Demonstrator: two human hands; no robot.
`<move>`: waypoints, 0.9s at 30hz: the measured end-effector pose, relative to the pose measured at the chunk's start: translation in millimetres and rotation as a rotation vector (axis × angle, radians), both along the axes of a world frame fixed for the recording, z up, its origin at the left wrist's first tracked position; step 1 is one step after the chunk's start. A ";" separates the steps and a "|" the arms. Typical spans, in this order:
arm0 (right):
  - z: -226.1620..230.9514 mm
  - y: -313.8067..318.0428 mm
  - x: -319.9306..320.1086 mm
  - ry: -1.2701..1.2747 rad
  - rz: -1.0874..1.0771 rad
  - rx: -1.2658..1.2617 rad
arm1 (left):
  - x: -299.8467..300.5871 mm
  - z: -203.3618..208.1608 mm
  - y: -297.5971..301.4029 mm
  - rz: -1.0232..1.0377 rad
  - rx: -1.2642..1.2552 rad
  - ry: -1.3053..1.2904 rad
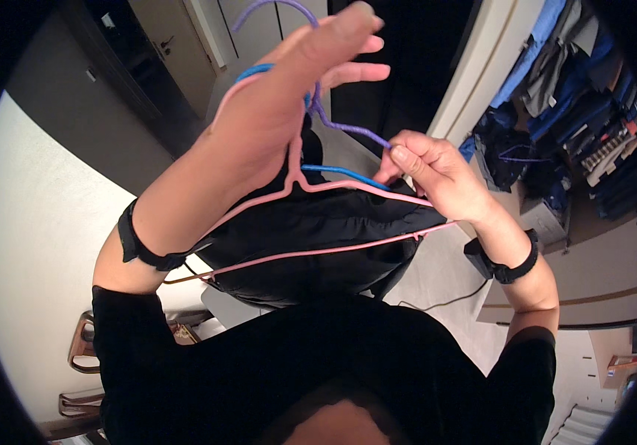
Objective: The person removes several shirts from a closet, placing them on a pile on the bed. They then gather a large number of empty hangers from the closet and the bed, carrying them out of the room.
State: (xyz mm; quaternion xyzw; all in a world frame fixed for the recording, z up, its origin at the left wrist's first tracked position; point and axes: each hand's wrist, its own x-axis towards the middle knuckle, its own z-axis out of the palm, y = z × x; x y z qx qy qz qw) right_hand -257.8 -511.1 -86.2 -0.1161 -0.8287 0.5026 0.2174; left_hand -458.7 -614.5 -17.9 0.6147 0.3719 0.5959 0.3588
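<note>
My left hand (296, 81): raised, partly open, thumb stretched up and away from my bent fingers; the hangers cross it, but I cannot tell how firmly my fingers bear on them.
My right hand (441, 174): closed in a pinch, thumb against fingers, on one arm of the purple hanger.
Purple hanger (355, 130): its hook arches above my left hand, its neck passes between that thumb and the fingers, and one arm slopes over to my right fingertips.
Pink hanger (295, 167): nearest to my chest; its neck drops below my left palm, its shoulders spread to both sides, and its long lower bar runs across between my forearms.
Blue hanger (344, 172): mostly behind the pink one; a curve shows at the back of my left hand, and one arm runs toward my right fingers; I cannot tell whether they touch it.
Black fabric thing (304, 237): behind and below the pink hanger; I cannot make out its kind.
My wrists: a black band on each, the left band (140, 245) and the right band (511, 267).
Right side: a wardrobe with dark and blue clothes (574, 96), and another purple hanger (522, 159) among them.
Floor (444, 278): pale, with a thin dark cable (456, 300) lying across it.
Upper left: a door (177, 48) with a handle.
</note>
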 end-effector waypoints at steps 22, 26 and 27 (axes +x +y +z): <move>-11.3 50.4 -87.4 -0.230 0.158 -0.012 | -96.3 -24.8 56.2 -0.174 -0.341 0.391; -2.0 91.1 -109.5 -0.206 0.091 -0.088 | -137.4 -13.1 71.4 -0.050 -0.407 0.788; -16.6 106.6 -113.4 -0.176 0.054 -0.056 | -147.6 -16.1 67.6 0.037 -0.357 0.833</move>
